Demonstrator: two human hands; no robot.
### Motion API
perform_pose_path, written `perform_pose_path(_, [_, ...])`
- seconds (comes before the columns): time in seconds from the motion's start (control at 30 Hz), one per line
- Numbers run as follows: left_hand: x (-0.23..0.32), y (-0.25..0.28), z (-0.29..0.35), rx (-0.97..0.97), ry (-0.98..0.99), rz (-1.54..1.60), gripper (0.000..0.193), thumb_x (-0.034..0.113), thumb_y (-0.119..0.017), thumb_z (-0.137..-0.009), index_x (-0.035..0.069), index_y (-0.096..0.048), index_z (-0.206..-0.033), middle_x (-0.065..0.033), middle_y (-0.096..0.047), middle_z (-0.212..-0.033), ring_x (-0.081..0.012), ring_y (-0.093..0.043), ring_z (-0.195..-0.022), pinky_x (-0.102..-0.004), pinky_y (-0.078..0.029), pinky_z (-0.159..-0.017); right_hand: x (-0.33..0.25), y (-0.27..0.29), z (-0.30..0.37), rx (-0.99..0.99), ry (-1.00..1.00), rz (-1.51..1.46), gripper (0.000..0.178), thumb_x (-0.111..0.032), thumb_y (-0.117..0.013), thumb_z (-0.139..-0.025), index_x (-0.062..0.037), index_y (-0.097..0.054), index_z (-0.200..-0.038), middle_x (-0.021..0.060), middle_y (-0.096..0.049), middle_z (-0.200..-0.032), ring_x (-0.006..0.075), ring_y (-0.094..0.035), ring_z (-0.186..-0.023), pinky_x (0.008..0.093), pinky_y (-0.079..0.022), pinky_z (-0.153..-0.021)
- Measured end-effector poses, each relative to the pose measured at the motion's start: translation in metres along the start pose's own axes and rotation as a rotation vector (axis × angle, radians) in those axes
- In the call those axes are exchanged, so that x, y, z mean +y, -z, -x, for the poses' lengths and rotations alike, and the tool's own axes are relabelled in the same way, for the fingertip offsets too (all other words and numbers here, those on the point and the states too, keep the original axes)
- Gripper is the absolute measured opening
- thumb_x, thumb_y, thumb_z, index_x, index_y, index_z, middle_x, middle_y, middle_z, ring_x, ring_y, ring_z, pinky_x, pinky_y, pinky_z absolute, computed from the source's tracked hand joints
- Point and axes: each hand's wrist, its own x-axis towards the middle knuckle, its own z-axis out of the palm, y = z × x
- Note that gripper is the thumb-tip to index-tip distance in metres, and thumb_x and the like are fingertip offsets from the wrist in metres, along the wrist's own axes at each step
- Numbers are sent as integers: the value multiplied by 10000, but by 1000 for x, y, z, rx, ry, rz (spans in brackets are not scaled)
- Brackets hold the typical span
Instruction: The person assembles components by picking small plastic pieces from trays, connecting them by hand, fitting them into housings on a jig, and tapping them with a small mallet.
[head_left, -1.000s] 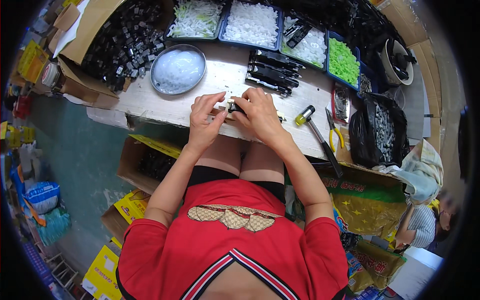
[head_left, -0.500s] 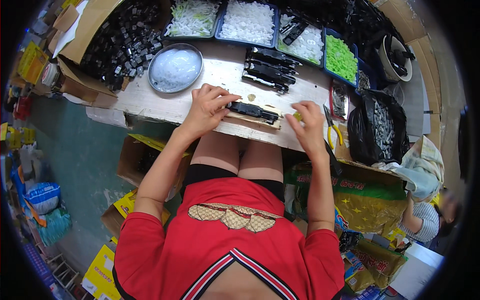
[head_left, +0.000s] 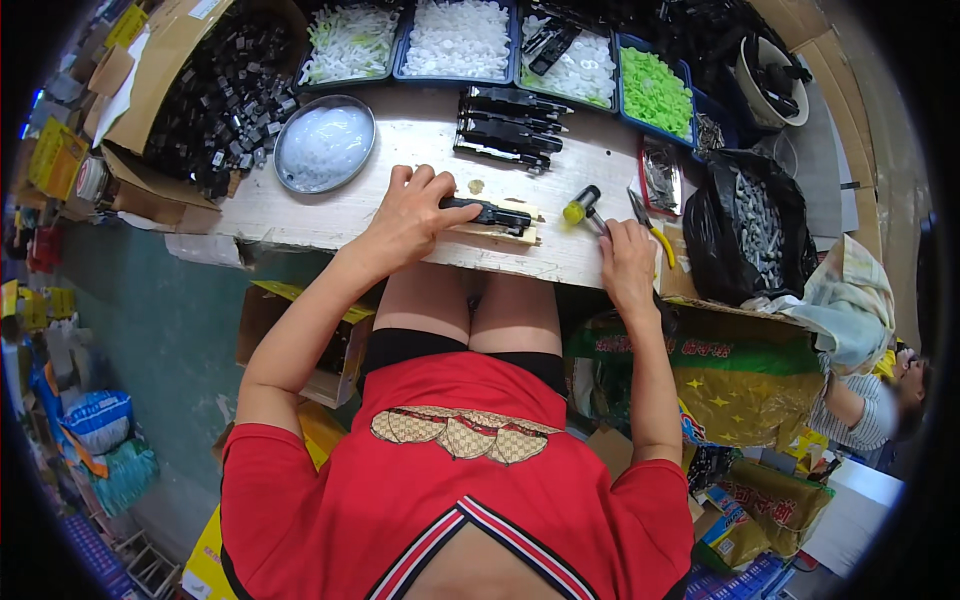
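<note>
My left hand (head_left: 405, 222) is closed on a long black plastic part (head_left: 500, 217), its thumb resting along the top near the left end. Under that part lies a pale wooden block (head_left: 530, 238) at the table's front edge. To the right, a screwdriver (head_left: 581, 205) with a yellow and black handle points its shaft toward my right hand (head_left: 630, 262). The fingers of my right hand are bent down at the tabletop, by the shaft's end; what they hold is hidden. Several similar black parts (head_left: 510, 130) lie in a row beyond.
A round metal dish (head_left: 325, 145) holds whitish pieces. Blue trays of white (head_left: 457, 40) and green pieces (head_left: 655, 92) line the back. Yellow-handled pliers (head_left: 655, 232) and a black bag of screws (head_left: 755, 225) are at right. Black pieces (head_left: 225, 125) are heaped at left.
My right hand has drawn back from the wooden block toward the table's front right, uncovering the screwdriver. My left thumb now lies over the black part. The view has shifted slightly.
</note>
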Motion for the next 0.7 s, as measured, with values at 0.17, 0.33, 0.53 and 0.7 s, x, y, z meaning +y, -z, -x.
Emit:
perform_pose_path(0.17, [3,10,-1,-57,-16,-63,540,-34,-573,-615,221,-604,-1091,-60,-508,-928,-225,-454,-871,-363,-312,-759,-49,35,-7,1,79,-498,191,-76,-509,-847,-34,-504,-1034,166,-533,-819,380,-548,-692,440,-434,-569])
perform_pose_path(0.33, [3,11,-6,-87,-46,-73,538,-40,-571,-614,205,-601,-1093,-69,-487,-898,-231,-447,-853,-362,-318,-734,-72,30,-16,-114,144,-344,250,-175,-485,-875,-69,-481,-1102,140,-576,-805,354,-574,-608,445,-460,-520])
perform_pose_path(0.53, [4,11,-6,-131,-43,-102,536,-36,-569,-615,178,-596,-1106,-78,-485,-912,-240,-449,-878,-341,-332,-723,-85,61,-27,14,157,-376,246,-177,-465,-876,-76,-475,-1100,153,-581,-748,358,-578,-572,448,-458,-497])
perform_pose_path(0.7, [6,11,-8,-124,-73,-132,339,88,-548,-732,150,-626,-1056,-82,-510,-940,-236,-471,-902,-347,-354,-726,-82,34,-27,-275,124,-108,192,-189,-465,-877,-78,-481,-1033,160,-586,-715,359,-580,-559,453,-456,-480])
